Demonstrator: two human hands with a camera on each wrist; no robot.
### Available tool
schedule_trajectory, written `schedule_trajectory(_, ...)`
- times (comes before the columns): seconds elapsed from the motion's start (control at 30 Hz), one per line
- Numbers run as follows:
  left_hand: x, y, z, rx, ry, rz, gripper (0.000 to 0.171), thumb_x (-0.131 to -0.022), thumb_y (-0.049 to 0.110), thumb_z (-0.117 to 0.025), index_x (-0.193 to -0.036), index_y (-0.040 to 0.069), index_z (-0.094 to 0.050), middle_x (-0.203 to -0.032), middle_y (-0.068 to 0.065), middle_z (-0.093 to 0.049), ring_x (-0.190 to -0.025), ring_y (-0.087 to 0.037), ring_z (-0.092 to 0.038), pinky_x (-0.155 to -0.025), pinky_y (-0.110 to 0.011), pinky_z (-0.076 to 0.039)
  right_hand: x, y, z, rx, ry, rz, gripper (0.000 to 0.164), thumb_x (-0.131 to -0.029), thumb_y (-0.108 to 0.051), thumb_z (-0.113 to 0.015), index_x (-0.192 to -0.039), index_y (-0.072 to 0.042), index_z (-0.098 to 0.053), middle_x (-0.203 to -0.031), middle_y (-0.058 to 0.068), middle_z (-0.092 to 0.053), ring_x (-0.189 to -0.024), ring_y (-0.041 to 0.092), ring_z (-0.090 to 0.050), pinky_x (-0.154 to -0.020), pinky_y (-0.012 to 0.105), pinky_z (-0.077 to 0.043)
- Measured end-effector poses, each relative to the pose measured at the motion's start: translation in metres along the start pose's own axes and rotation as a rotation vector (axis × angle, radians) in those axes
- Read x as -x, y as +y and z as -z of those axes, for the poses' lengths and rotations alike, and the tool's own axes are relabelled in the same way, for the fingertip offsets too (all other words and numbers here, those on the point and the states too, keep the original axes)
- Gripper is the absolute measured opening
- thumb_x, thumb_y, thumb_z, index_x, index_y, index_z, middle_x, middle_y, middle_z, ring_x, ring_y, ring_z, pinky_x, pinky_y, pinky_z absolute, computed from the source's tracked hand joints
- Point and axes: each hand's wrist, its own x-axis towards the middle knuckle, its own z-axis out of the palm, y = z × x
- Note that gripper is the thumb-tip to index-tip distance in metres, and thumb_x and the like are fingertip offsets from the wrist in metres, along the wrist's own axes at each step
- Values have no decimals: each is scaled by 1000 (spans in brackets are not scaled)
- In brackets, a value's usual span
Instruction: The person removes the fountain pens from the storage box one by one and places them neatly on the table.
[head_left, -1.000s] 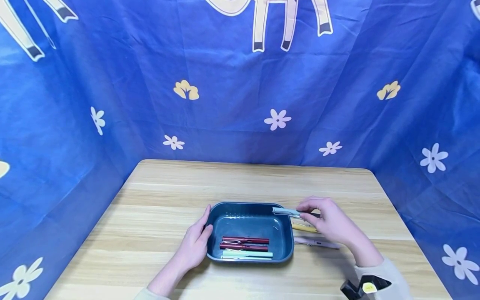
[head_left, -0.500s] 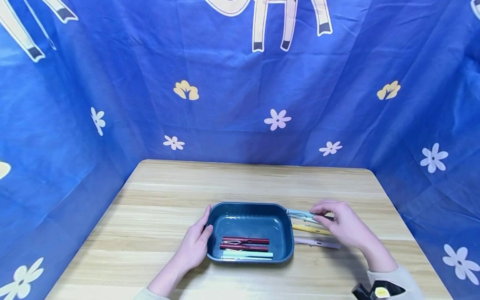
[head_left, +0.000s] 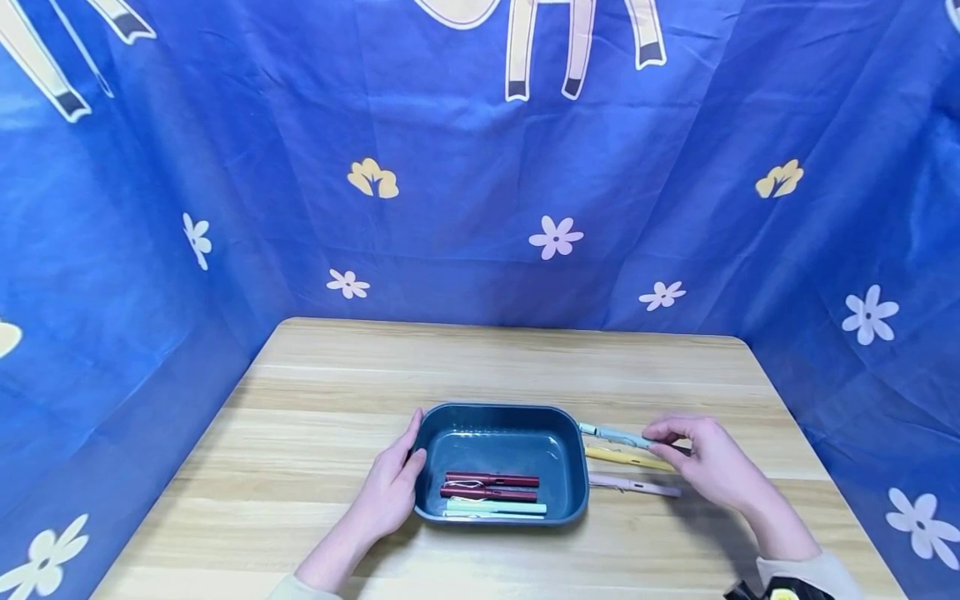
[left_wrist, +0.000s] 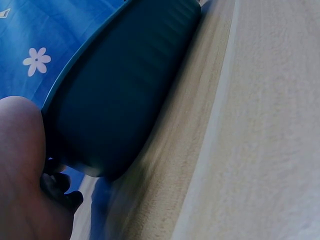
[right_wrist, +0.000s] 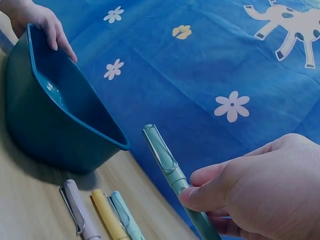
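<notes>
Broadly, a blue printed curtain (head_left: pixel 450 258) is seen across the upper frame, with a wood-grain tabletop (head_left: pixel 337 375) spread below. At lower centre, a dark teal tray (head_left: pixel 487 415) is gripped at its left end by the left hand (head_left: pixel 392 482), the thumb laid over the rim. At lower right, a blue-green capped pen (right_wrist: pixel 174 176) is pinched between thumb and fingers of the right hand (head_left: pixel 696 450), held off the tabletop. Beside the tray, a lavender pen (head_left: pixel 637 486), a yellow pen (head_left: pixel 628 457) and a light aqua pen (right_wrist: pixel 128 218) are laid in a row; two dark red pens (head_left: pixel 492 480) are held inside it.

The step in hand is judged to be the placing of the blue-green capped pen by the row; a gentle lowering and a loosened pinch seem called for. Since one second ago, that pen has been carried rightward from over the tray's upper right corner.
</notes>
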Motion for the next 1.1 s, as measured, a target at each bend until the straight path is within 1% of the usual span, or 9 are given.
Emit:
schedule_trajectory(0.13, 0, 0, 0, -10, -3, -3, 58, -110, 2, -44, -164, -6, -25, -168, -16, -30, -154, -35, -29, -119, -15, -14, 6, 4, -3, -11, 15, 30, 25, -87, 5, -82, -100, -17, -81, -101, -11, -75, -90, 6, -69, -79, 34, -61)
schedule_trajectory(0.2, 0, 0, 0, -14, -4, -2, 58, -110, 1, -44, -164, -6, -25, -168, -16, -30, -153, -35, -29, -119, -15, -14, 9, 5, -6, -29, 10, 30, 26, -87, 5, -82, -100, -17, -81, -101, -11, -75, -91, 6, -69, -80, 35, -62)
schedule_trajectory(0.33, -1, 1, 1, -19, -3, -1, 58, -109, 0, -45, -164, -6, -25, -168, -20, -31, -153, -35, -29, -118, -14, -14, 15, 6, -12, -74, -17, 11, 26, -88, 4, -82, -101, -18, -81, -103, -9, -75, -92, 7, -69, -81, 32, -61)
schedule_trajectory(0.4, -1, 2, 1, -19, -4, 1, 58, -109, 0, -45, -164, -6, -25, -167, -21, -31, -153, -35, -29, -118, -14, -14, 18, 7, -15, -87, -23, 20, 25, -88, 3, -82, -101, -19, -81, -103, -9, -75, -92, 7, -69, -80, 29, -60)
schedule_trajectory(0.53, 0, 3, 1, -20, -6, 5, 58, -109, 0, -45, -164, -6, -25, -168, -19, -31, -153, -35, -30, -118, -13, -14, 25, 10, -20, -107, -32, 32, 25, -88, 2, -82, -100, -20, -81, -102, -11, -75, -90, 7, -68, -79, 27, -59)
schedule_trajectory(0.7, 0, 3, 1, -24, -5, 10, 59, -109, 0, -45, -164, -5, -25, -168, -17, -31, -153, -35, -30, -118, -14, -14, 33, 10, -27, -118, -69, -1, 23, -90, -3, -83, -101, -23, -81, -104, -12, -75, -96, 9, -69, -84, 27, -58)
schedule_trajectory(0.9, 0, 4, 1, -27, -8, 6, 58, -109, 0, -45, -164, -5, -25, -168, -17, -31, -153, -35, -30, -119, -18, -15, 41, 10, -36, -161, -126, -31, 21, -92, -3, -80, -103, -20, -81, -104, -10, -75, -94, 10, -69, -82, 29, -60)
schedule_trajectory(0.97, 0, 4, 1, -26, -8, 3, 58, -109, 0, -45, -164, -6, -26, -168, -17, -31, -153, -35, -30, -119, -17, -15, 42, 9, -38, -154, -136, -32, 20, -91, -3, -80, -103, -19, -81, -104, -9, -75, -95, 9, -69, -84, 30, -60)
schedule_trajectory(1.1, 0, 4, 2, -31, -7, 9, 58, -109, -1, -45, -163, -6, -26, -168, -17, -31, -153, -34, -30, -118, -14, -14, 44, 11, -41, -101, -152, -19, 20, -90, -3, -81, -101, -20, -80, -105, -10, -75, -100, 8, -69, -88, 33, -61)
